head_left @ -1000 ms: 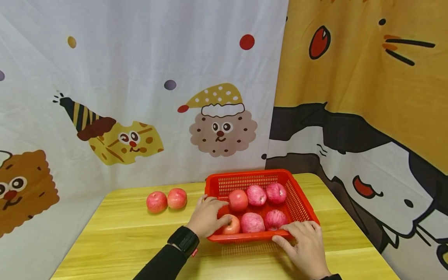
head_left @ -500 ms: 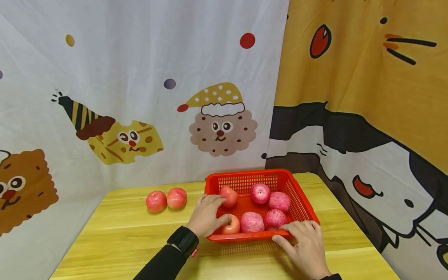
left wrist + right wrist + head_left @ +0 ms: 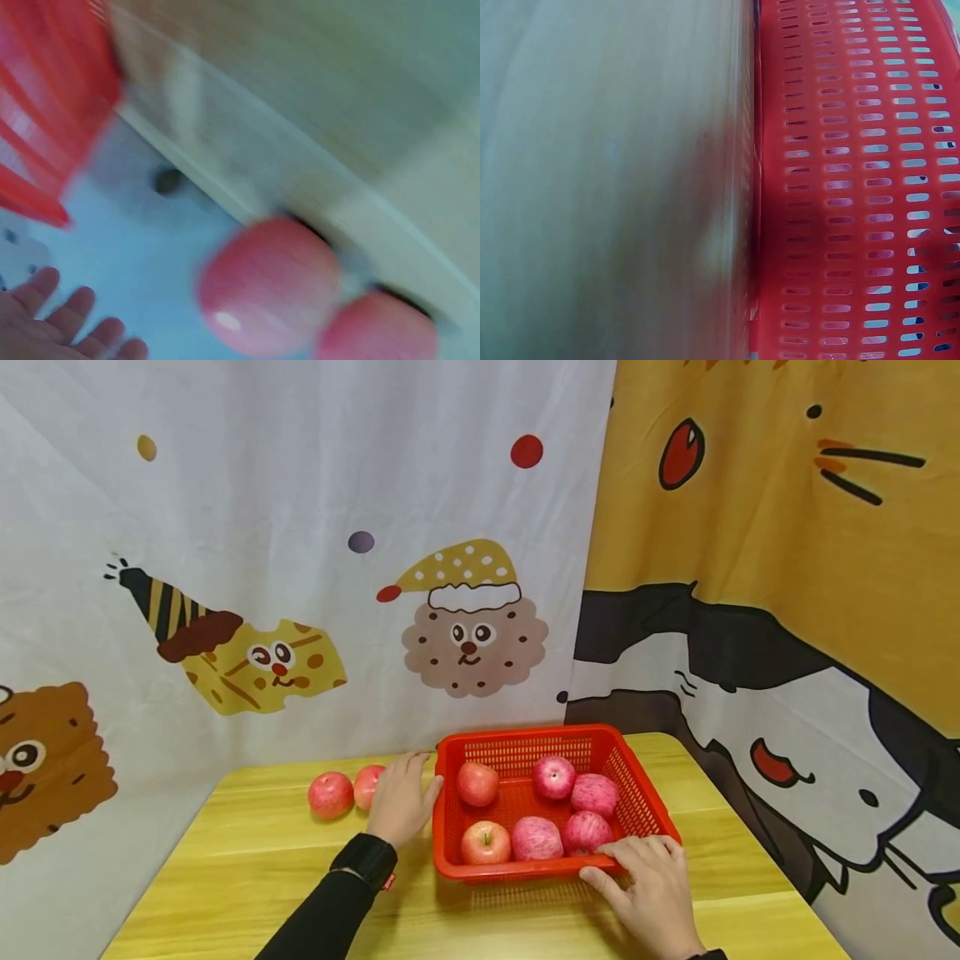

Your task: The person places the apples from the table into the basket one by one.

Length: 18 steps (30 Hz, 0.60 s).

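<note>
Clearly, in the head view the relation that matters is between the left hand (image 3: 401,802) and the two loose apples, at the left-centre of the frame. The inner apple (image 3: 366,787) lies just left of this hand, which covers a part of it; the outer apple (image 3: 330,795) sits directly beyond, farther left. Both are round, so no long axis shows. The left hand is much nearer to them than the right hand (image 3: 648,889), which holds the near rim of the basket at lower right. The left fingers are extended and hold nothing. The two hands are well apart, with the red plastic basket (image 3: 525,870) between; its long side runs across the frame. Six streaked pink and red apples (image 3: 536,839) lie inside, and everything stands on a yellow wood-grain table (image 3: 247,860).

In the left wrist view, blurred, the spread fingers (image 3: 79,306) are at lower left, and the glossy, smooth pair is at lower centre, with a gap between.

In the right wrist view, the basket wall (image 3: 810,210) fills the right side with rows of rounded slots; the hand does not appear, so its grip cannot be told from here.
</note>
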Motion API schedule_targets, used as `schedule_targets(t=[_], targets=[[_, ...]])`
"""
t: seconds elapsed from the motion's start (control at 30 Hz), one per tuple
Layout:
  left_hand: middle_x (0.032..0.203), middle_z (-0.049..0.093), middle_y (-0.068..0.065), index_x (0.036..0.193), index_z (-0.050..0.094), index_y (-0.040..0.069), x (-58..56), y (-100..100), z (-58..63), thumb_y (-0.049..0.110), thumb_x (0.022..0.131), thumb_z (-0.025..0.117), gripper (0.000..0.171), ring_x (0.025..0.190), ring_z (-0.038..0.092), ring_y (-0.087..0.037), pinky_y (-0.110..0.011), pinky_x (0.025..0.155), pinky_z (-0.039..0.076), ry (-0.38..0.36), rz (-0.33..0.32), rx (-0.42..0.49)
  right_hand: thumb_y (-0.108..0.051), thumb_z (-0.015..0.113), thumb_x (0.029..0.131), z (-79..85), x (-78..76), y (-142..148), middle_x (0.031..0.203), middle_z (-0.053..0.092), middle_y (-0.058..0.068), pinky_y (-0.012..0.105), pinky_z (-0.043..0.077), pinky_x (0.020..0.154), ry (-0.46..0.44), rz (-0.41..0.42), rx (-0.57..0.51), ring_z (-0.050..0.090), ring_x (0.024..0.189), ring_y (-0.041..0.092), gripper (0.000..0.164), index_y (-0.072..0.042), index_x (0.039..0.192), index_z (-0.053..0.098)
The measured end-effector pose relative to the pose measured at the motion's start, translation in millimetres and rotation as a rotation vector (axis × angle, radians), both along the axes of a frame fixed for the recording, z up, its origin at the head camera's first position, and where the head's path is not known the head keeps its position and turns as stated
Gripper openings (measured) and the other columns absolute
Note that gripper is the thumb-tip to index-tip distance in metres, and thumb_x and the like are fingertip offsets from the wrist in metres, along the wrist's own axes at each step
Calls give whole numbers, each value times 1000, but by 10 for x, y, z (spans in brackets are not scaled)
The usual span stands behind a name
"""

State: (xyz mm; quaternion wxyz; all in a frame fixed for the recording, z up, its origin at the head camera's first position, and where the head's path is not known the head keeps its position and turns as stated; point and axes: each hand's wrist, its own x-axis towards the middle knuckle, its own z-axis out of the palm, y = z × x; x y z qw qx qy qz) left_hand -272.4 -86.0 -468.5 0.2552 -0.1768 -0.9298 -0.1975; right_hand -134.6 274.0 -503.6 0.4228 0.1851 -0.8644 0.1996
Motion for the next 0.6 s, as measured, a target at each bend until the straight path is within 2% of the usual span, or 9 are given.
schedule_targets(t=[0.1, 0.17, 0.23, 0.3, 0.43, 0.6], targets=[[124, 55, -25, 127, 55, -7, -129, -235, -52, 31, 90, 70, 55, 114, 45, -41, -58, 101, 37, -2, 106, -69, -54, 80, 71, -4, -1, -1, 83, 67, -10, 50, 31, 82, 0, 2, 0, 53, 78, 18, 37, -22, 85, 71], [125, 54, -27, 128, 53, -8, -209, -377, -98, 32, 87, 73, 61, 116, 43, -43, -60, 101, 35, -20, 142, -116, -54, 80, 71, -6, -3, -2, 84, 66, -10, 50, 31, 82, -6, 4, -1, 53, 78, 18, 36, -22, 85, 71], [127, 51, -28, 131, 49, -8, -254, -481, -141, 33, 86, 75, 67, 120, 39, -45, -61, 102, 33, -41, 149, -154, -54, 80, 72, -4, 0, -6, 84, 66, -10, 50, 31, 82, -15, 3, 0, 52, 79, 18, 37, -21, 86, 71], [131, 49, -29, 132, 49, -9, -257, -539, -178, 35, 84, 77, 71, 124, 35, -46, -61, 103, 32, -68, 158, -194, -54, 80, 71, -3, 3, -8, 84, 66, -10, 50, 31, 83, -15, 5, 0, 52, 79, 18, 37, -21, 86, 71], [131, 47, -31, 128, 53, -10, -191, -557, -234, 36, 80, 79, 71, 122, 36, -46, -59, 103, 35, -115, 160, -249, -53, 81, 71, -14, -1, -14, 84, 66, -10, 50, 30, 83, -9, 12, 0, 52, 79, 18, 36, -21, 86, 71], [127, 49, -29, 126, 55, -8, -169, -498, -227, 35, 79, 80, 68, 111, 42, -46, -55, 98, 43, -156, 151, -243, -54, 80, 72, -31, -5, 9, 85, 66, -10, 51, 30, 84, -29, 1, 1, 52, 81, 18, 36, -22, 87, 71]])
